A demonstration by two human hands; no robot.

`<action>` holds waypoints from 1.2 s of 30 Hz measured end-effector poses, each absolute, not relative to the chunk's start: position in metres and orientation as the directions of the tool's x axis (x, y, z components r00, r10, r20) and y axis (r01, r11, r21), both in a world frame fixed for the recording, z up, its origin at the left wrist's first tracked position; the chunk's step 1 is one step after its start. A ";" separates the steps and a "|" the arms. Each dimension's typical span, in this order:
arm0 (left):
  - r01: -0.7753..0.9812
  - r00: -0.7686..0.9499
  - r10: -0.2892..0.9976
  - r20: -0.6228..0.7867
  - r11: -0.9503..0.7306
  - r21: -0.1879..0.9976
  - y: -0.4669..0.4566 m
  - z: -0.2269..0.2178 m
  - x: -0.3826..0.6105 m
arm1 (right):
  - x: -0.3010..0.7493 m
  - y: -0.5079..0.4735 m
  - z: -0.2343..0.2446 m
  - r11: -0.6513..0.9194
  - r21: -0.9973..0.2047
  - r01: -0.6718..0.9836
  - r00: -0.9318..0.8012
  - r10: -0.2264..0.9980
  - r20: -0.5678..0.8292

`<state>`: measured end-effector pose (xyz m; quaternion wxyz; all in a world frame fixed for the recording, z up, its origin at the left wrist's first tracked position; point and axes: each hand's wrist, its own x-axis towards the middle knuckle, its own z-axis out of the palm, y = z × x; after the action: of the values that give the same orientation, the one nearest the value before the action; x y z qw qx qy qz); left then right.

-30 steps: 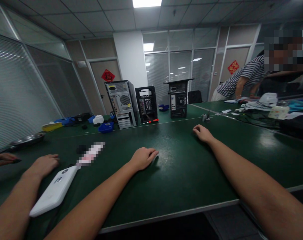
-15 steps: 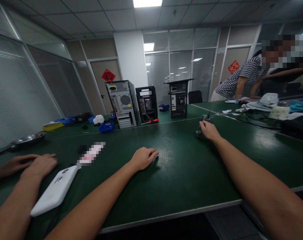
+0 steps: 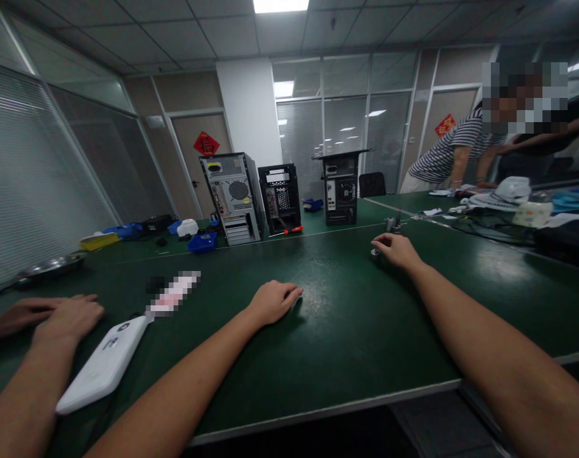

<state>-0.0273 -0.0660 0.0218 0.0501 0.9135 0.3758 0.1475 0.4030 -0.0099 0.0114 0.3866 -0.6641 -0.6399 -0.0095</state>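
Observation:
My left hand (image 3: 273, 302) lies palm down on the green table (image 3: 347, 331), fingers loosely spread and bent, with nothing in it. Farther out to the right, my right hand (image 3: 397, 249) has its fingers curled over a small metal cylinder (image 3: 375, 253) standing on the table, thumb and forefinger closed at it. Just behind that hand stand two more small metal pieces (image 3: 393, 223).
A white flat device (image 3: 103, 362) and a small black object (image 3: 154, 284) lie at left, beside another person's two hands (image 3: 65, 318). Three computer cases (image 3: 235, 197) stand at the back with a red screwdriver (image 3: 289, 231) and blue bins (image 3: 202, 243). A person in a striped shirt (image 3: 446, 156) leans over the right table.
My right hand reached forward from the table to the small metal pieces and closed on one cylinder, shifting it slightly left. The other person's second hand slid in from the left.

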 end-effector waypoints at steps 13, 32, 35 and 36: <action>0.675 0.668 0.707 0.234 -0.707 0.211 -0.065 0.021 -0.026 | 0.405 -0.012 0.014 0.095 -0.453 0.887 0.166 0.848 0.504; 0.666 0.680 0.694 0.238 -0.720 0.197 -0.064 0.020 -0.026 | 0.408 -0.011 0.011 0.043 -0.550 0.834 0.237 0.872 0.428; 0.664 0.680 0.692 0.243 -0.721 0.197 -0.064 0.020 -0.026 | 0.411 -0.009 0.009 0.003 -0.552 0.834 0.277 0.862 0.424; 0.664 0.679 0.693 0.242 -0.721 0.201 -0.064 0.020 -0.026 | 0.411 -0.008 0.008 -0.011 -0.556 0.831 0.285 0.867 0.409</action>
<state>-0.0264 -0.0643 0.0200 0.0484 0.9150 0.3707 0.1520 0.4113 -0.0084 0.0083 0.3708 -0.7106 -0.5974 0.0239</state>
